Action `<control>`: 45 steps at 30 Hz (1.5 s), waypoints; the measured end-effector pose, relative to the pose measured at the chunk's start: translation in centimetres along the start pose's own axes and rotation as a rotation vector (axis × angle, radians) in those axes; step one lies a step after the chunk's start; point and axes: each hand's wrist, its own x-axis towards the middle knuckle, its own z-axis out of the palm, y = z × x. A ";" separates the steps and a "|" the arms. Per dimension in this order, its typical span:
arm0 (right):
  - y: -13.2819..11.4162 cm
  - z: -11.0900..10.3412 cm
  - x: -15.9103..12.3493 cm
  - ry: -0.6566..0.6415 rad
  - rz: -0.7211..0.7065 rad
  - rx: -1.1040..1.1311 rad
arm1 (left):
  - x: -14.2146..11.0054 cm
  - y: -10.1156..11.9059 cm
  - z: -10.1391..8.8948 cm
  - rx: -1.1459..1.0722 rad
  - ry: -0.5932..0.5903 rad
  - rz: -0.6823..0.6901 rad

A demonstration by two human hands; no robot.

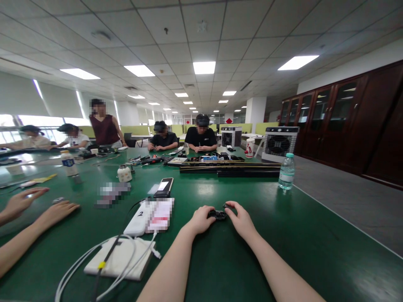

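Note:
Low over the green table (217, 260), my left hand (200, 219) is closed around one end of a small black object (218, 215), whose exact kind I cannot make out. Its surface looks uneven, with some shiny spots. My right hand (241, 219) is just to the right, with thumb and forefinger pinched together on a tiny dark piece (226, 206). That piece is at the upper right end of the black object; whether the two touch is unclear. Both forearms reach in from the bottom edge.
To the left lie a white power bank (136, 222), a phone (164, 187), and a white box (121, 262) under coiled cables. Another person's hands (58, 212) rest at far left. Long black bars (248, 171) lie ahead; a water bottle (286, 173) stands right. Several people sit beyond.

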 end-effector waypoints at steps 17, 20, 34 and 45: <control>2.4 -0.6 1.2 0.173 0.243 0.322 | -0.1 -0.2 -0.1 -0.052 -0.008 -0.027; 2.6 -0.9 1.3 0.195 0.281 0.334 | -0.1 -0.2 -0.1 -0.055 -0.006 -0.035; 2.2 -1.5 1.2 0.263 0.471 0.415 | 0.0 -0.5 0.1 -0.072 -0.010 -0.038; 2.3 -1.3 1.2 0.273 0.479 0.464 | 0.0 -0.5 0.1 -0.079 -0.007 -0.032</control>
